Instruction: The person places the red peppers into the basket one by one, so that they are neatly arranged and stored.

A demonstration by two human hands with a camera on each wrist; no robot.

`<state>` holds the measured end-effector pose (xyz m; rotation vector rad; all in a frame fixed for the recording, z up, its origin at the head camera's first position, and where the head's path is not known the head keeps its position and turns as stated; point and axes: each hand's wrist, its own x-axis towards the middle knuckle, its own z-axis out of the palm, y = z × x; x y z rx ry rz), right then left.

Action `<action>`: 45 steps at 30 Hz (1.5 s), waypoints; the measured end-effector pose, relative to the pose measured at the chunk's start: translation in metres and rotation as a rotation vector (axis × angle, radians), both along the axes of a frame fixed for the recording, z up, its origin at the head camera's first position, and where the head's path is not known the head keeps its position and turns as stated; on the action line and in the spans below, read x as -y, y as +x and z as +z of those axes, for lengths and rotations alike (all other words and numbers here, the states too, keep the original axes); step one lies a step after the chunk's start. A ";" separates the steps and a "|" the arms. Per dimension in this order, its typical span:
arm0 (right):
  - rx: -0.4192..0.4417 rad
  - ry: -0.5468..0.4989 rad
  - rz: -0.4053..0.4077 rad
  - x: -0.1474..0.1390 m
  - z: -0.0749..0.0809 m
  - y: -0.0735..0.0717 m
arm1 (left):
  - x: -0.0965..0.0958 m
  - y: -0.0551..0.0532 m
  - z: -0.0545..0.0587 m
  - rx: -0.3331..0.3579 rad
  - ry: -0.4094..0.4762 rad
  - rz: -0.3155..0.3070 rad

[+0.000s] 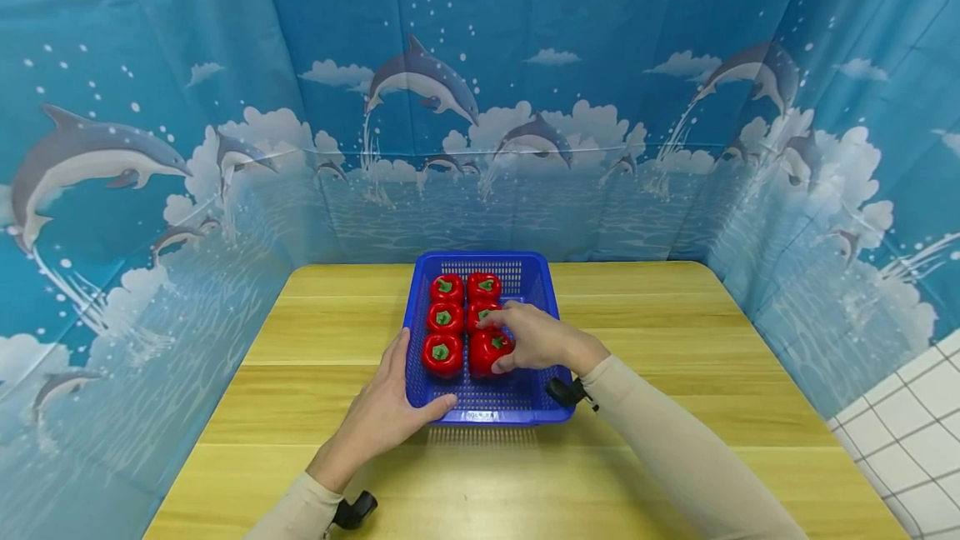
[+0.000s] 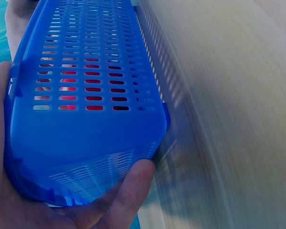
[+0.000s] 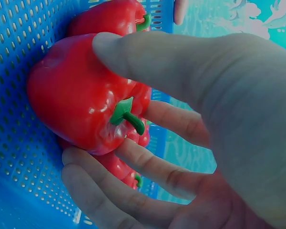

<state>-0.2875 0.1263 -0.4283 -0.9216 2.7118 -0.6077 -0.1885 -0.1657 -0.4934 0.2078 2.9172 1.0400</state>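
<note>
A blue perforated plastic basket (image 1: 495, 417) stands on the table, with several glossy red bell peppers (image 1: 442, 355) in two rows inside. My right hand (image 1: 543, 338) reaches over the basket's right side and holds the front right bell pepper (image 3: 71, 90), thumb on one side and fingers round the other. Its green stem (image 3: 126, 117) shows between the fingers in the right wrist view. At the basket's front left corner, my left hand (image 1: 382, 411) grips the rim and outer wall, its thumb across the front rim. The left wrist view shows a fingertip (image 2: 142, 171) against the outer wall.
The wooden table (image 1: 645, 407) has light yellow-brown planks. A blue curtain (image 1: 510, 107) printed with dolphins hangs behind it and along both sides. White wall tiles (image 1: 915, 432) show at the lower right. Each wrist wears a black strap device (image 1: 567, 392).
</note>
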 end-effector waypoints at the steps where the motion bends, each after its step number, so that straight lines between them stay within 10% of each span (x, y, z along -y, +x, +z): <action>1: -0.001 -0.002 -0.005 0.000 -0.001 0.000 | 0.000 0.000 0.000 0.001 0.000 0.000; 45: 0.006 -0.027 0.093 -0.001 0.001 0.002 | 0.000 0.000 0.000 -0.015 0.004 0.003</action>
